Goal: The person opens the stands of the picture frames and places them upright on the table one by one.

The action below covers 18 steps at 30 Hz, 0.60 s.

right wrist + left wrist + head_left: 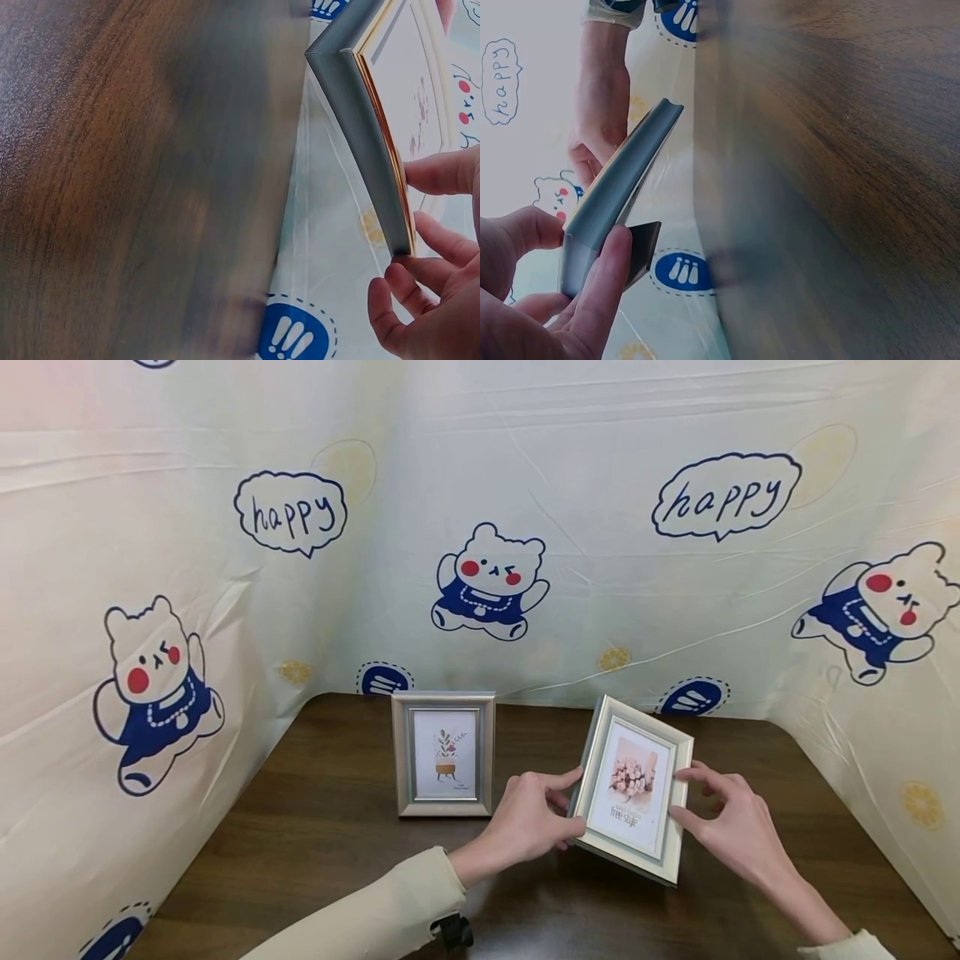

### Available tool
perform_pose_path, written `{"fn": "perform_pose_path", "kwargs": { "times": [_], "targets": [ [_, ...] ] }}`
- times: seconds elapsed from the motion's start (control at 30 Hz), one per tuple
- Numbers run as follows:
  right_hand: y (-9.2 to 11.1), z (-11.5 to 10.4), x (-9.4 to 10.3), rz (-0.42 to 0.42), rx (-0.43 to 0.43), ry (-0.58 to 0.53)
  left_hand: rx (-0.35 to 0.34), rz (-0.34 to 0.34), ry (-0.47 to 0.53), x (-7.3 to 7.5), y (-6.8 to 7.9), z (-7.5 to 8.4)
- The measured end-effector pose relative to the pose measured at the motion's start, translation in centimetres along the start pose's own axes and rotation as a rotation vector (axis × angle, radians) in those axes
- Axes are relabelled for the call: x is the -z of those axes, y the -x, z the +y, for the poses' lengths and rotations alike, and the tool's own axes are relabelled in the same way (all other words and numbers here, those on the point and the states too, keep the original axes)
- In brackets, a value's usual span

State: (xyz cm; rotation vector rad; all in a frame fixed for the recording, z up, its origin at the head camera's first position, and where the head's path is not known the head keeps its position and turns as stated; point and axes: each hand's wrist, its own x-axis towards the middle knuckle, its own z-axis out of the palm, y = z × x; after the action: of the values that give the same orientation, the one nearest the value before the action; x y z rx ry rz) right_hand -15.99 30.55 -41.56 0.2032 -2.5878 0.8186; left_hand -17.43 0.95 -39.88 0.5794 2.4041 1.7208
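A silver picture frame (678,797) with a pink bouquet print (632,777) is tilted, held up off the table between both hands. My left hand (521,818) grips its left edge, thumb at the lower corner. In the left wrist view, fingers (604,292) lie along the frame's side, and a dark stand flap (645,251) juts from its back. My right hand (738,822) pinches the right edge; in the right wrist view its thumb (439,172) presses the front, other fingers curling at the edge. A second picture frame (401,760), with a potted plant print, stands upright to the left.
The dark wooden table (300,852) lies under both frames. A pale curtain (600,468) with printed bears and "happy" bubbles encloses the back and sides, meeting the table's rear edge just behind the frames.
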Motion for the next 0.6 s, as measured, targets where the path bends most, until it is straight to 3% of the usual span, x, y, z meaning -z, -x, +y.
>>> {"fn": "perform_pose_path", "kwargs": {
  "times": [0.6],
  "targets": [
    [-0.09, 0.09, -0.32, 0.013, -0.002, -0.045, -0.038, 0.012, 0.009, 0.01, 0.37, 0.40]
  ]
}}
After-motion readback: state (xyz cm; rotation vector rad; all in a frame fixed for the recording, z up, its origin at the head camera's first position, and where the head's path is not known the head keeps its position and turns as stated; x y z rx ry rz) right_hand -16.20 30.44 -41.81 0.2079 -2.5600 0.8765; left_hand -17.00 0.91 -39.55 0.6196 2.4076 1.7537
